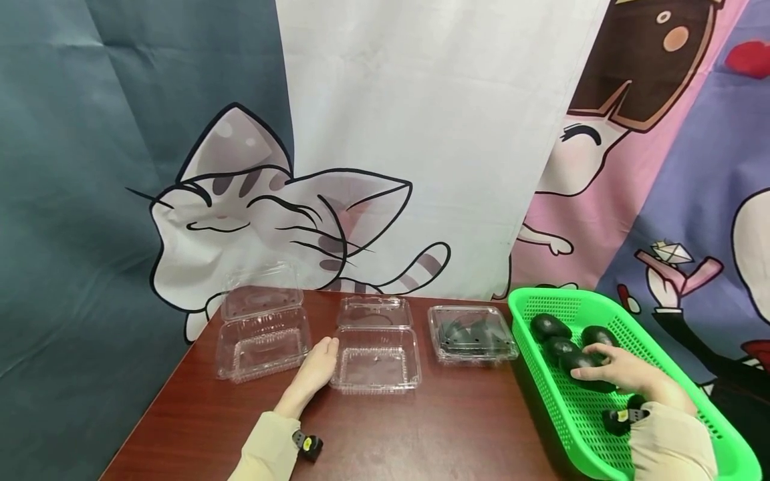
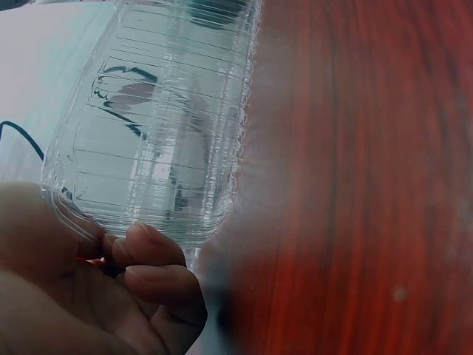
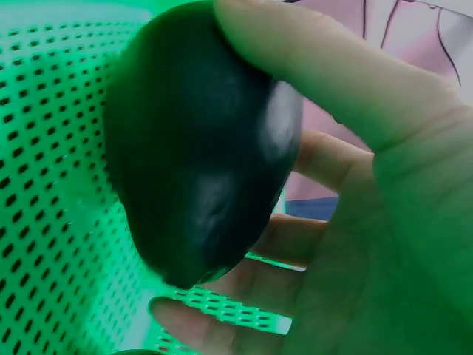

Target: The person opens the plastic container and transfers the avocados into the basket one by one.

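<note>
Right hand (image 1: 625,374) wraps an avocado (image 3: 199,140) down in the green basket (image 1: 544,394) at four o'clock, fingers curled round it. Left hand (image 1: 315,367) pinches the rim of the middle open box (image 1: 375,361) at twelve o'clock on the surface (image 1: 457,421). Best lift it straight, keep that box pinned, set it gently. No labels or writing readable.

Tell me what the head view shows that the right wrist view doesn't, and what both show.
Only the head view shows the table, three clear clamshell boxes, the left hand beside the middle open box, and more dark avocados. Only the right wrist view shows the fingers curled round one avocado up close. Both show the right hand and the green basket.
</note>
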`<state>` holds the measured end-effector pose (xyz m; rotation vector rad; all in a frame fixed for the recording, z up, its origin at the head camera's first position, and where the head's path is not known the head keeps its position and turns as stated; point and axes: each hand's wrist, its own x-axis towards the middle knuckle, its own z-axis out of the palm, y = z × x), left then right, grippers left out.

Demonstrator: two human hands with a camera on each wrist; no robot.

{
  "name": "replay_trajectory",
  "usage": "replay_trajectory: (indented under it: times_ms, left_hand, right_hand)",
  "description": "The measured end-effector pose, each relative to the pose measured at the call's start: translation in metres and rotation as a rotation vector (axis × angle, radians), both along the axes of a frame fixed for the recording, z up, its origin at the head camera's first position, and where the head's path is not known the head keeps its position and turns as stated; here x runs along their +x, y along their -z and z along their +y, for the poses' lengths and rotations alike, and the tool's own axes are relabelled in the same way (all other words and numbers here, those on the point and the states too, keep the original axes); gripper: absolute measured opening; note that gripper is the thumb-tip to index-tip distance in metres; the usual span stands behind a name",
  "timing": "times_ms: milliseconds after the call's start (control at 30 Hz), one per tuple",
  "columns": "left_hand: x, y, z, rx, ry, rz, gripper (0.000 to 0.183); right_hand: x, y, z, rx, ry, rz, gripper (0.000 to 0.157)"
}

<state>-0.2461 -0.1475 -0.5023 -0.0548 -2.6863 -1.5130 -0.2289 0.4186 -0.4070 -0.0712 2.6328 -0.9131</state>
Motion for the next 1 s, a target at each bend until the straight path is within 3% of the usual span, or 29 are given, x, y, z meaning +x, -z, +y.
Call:
replay_trajectory:
  times_ms: [500,1000]
  left_hand:
    - [-0.001,0.001,0.000,-0.001,-0.005,-0.008,0.031]
    - [-0.001,0.002,0.000,-0.016,-0.011,0.045,0.031]
  right_hand:
    - [-0.004,0.022,0.003,0.002,0.050,-0.113,0.074]
    - [-0.006,0.026,0.002,0.019,0.048,-0.080,0.076]
